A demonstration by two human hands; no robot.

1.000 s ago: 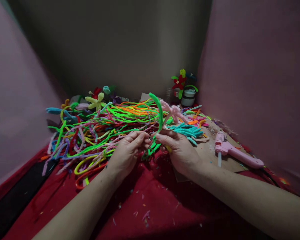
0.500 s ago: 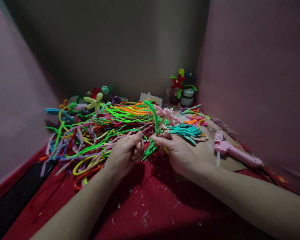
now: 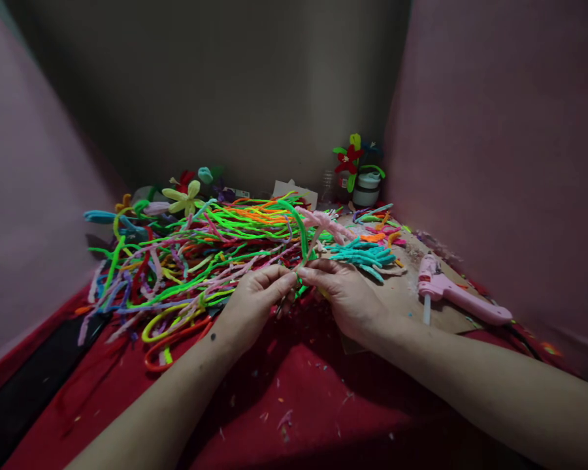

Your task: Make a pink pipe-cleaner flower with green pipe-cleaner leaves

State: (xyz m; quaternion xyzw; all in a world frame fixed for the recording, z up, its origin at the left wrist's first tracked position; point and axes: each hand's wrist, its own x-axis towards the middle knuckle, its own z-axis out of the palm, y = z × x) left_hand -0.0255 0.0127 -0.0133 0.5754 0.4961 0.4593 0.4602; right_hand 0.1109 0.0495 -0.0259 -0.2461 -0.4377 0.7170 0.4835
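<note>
My right hand is pinched on the green pipe-cleaner stem, which curves up and to the left from the fingertips. A pale pink fuzzy flower and a thin pinkish strip show just above that hand. My left hand is closed, its thumb and forefinger meeting the strip's lower end right beside the right fingertips. What its other fingers hold is too small to make out. Behind both hands spreads a large pile of colourful pipe cleaners.
A pink glue gun lies on cardboard at the right, near turquoise pieces. Finished flowers and a lidded jar stand at the back. Scraps dot the red cloth. Orange-red handles show at left.
My left hand has moved right, and its fingertips now meet those of my right hand. The pink flower has turned and sits slightly lower. My right hand has barely moved.
</note>
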